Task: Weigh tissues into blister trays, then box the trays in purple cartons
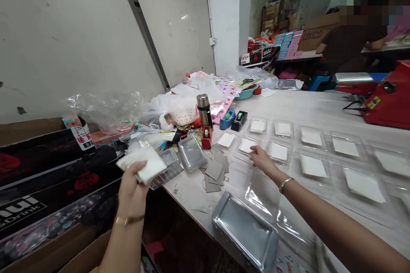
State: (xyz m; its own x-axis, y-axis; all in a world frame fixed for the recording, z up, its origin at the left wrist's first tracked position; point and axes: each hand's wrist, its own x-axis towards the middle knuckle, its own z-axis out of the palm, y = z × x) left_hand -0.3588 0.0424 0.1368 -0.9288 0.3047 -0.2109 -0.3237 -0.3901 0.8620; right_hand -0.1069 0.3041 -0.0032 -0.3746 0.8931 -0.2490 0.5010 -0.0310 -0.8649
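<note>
A stack of white sheets [149, 164] is gripped in my left hand [133, 179], off the table's left edge. My right hand [260, 156] reaches over the table, its fingertips at a white stack [247, 145] in a clear plastic tray. Rows of clear trays, each with a white stack such as this one [313, 166], spread to the right. Nearer the front edge are bare clear trays [262, 190] and a stack of clear containers [245, 230]. Grey cards [215, 169] lie loosely left of my right hand.
Tape dispensers in red [206, 137], blue [227, 119] and black [239, 120] stand near a steel thermos [204, 111]. Plastic bags pile up behind. A red machine [389, 96] sits at right; a person [349, 47] is beyond. Boxes [48, 187] flank the table's left.
</note>
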